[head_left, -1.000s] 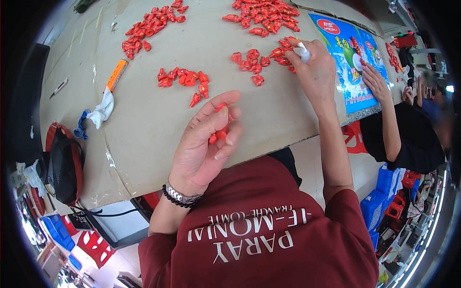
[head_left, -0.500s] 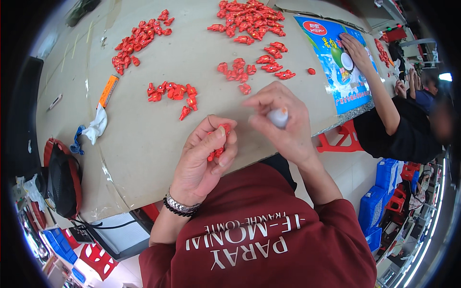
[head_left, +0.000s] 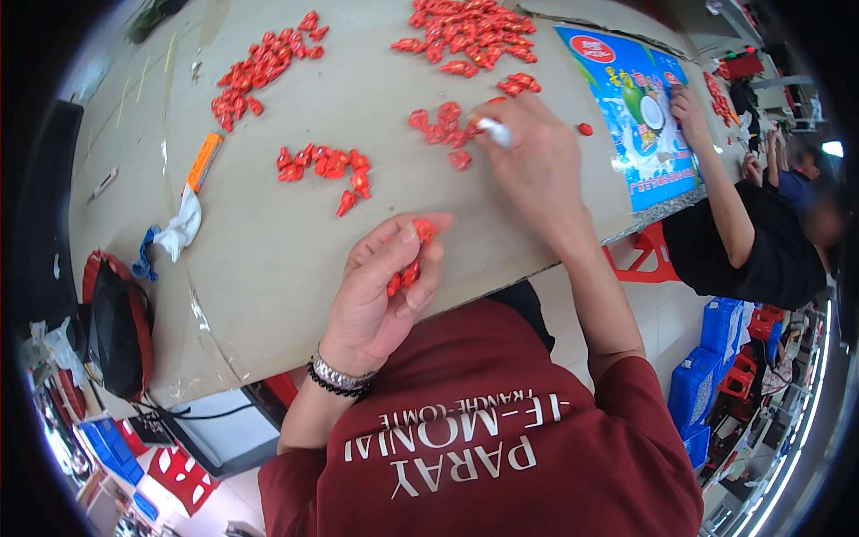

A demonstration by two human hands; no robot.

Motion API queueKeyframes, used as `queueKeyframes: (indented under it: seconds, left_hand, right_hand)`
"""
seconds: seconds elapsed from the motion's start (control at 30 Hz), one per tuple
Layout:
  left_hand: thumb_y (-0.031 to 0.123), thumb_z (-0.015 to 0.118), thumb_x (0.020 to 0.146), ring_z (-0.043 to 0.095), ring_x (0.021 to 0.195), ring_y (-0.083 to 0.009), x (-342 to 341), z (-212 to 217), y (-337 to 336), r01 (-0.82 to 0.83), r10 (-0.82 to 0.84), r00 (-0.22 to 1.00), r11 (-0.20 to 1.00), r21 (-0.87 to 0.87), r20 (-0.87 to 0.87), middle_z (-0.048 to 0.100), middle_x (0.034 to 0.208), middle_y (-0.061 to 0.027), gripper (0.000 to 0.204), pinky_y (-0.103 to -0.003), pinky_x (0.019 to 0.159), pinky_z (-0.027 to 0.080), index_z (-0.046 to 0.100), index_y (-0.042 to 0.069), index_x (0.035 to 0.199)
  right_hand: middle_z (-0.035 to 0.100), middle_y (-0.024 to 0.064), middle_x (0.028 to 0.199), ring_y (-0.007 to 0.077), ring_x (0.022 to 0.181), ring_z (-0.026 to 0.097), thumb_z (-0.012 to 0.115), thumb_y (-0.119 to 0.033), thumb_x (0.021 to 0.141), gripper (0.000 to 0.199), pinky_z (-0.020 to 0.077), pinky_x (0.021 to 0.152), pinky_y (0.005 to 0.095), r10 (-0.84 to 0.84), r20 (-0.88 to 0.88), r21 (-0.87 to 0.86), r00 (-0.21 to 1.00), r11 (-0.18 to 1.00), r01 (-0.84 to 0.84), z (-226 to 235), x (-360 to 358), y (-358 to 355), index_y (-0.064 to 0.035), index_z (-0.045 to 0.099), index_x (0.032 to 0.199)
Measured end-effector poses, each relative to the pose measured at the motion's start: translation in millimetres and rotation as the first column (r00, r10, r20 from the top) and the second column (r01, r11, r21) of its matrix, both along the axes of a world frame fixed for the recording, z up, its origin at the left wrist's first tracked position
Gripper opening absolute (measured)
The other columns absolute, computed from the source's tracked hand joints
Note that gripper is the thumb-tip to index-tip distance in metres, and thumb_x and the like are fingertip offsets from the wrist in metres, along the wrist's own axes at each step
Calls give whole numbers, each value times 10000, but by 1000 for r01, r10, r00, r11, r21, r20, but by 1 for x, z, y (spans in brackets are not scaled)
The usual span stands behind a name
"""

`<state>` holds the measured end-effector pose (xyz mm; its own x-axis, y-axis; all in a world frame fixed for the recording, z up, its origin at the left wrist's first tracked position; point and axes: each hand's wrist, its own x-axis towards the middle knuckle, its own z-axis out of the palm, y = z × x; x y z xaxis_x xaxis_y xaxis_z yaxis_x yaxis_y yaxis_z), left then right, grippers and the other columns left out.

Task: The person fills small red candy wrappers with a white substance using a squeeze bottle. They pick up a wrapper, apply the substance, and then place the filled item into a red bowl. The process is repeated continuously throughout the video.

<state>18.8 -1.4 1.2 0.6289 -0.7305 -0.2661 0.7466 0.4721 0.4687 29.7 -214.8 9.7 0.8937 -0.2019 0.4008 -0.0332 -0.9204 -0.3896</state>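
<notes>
In my left hand (head_left: 371,291), closed near the table's front edge, are small glossy red plastic parts (head_left: 417,255). One part shows between the thumb and fingertips, and more red shows lower in the palm. My right hand (head_left: 541,161) is closed around a white, rounded cylindrical object (head_left: 495,132) whose exact kind I cannot make out. Its fingertips reach the table by a few red parts (head_left: 519,84) and partly hide what is under them. Just left of that hand lies a small cluster of red parts (head_left: 440,127), duller than the rest.
Heaps of red parts lie at the far middle (head_left: 470,36) and far left (head_left: 259,73), with a smaller group (head_left: 327,167) nearer. An orange tube-like item (head_left: 204,161) touches a crumpled white cloth (head_left: 182,228). A co-worker's hand (head_left: 691,116) rests on a blue printed sheet (head_left: 640,116).
My right hand has moved forward with the white object, from beside my left hand to the red parts. My left hand has stayed nearly still. The co-worker's hand has shifted on the sheet.
</notes>
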Motion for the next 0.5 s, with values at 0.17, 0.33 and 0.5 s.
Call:
queueKeyframes:
  seconds: [0.17, 0.33, 0.5]
  left_hand:
    - [211, 532, 956, 417, 517, -76, 3, -6, -1, -44, 44, 999, 997, -62, 0, 572, 854, -47, 242, -188, 389, 298, 521, 4, 1082]
    - [209, 526, 961, 413, 534, -76, 5, -2, -2, -58, 56, 998, 994, -90, -28, 530, 880, -42, 174, -189, 394, 300, 505, 43, 1009]
    - [232, 500, 976, 409, 560, -82, 3, -5, 1, -66, 44, 993, 978, -199, -112, 495, 921, -35, 199, -194, 400, 301, 507, 47, 1049]
  right_hand:
    - [548, 80, 939, 179, 811, 578, 569, 66, 736, 319, 465, 712, 305, 173, -30, 664, 984, 739, -110, 33, -23, 16, -39, 556, 1037]
    - [458, 74, 1021, 116, 770, 561, 482, 133, 740, 363, 444, 698, 250, 301, 8, 757, 954, 621, -203, 33, -45, 29, -39, 460, 1059]
    - [516, 109, 1056, 176, 867, 615, 611, 66, 788, 271, 497, 764, 276, 325, 47, 436, 945, 844, -312, 44, -54, 25, 7, 548, 1045]
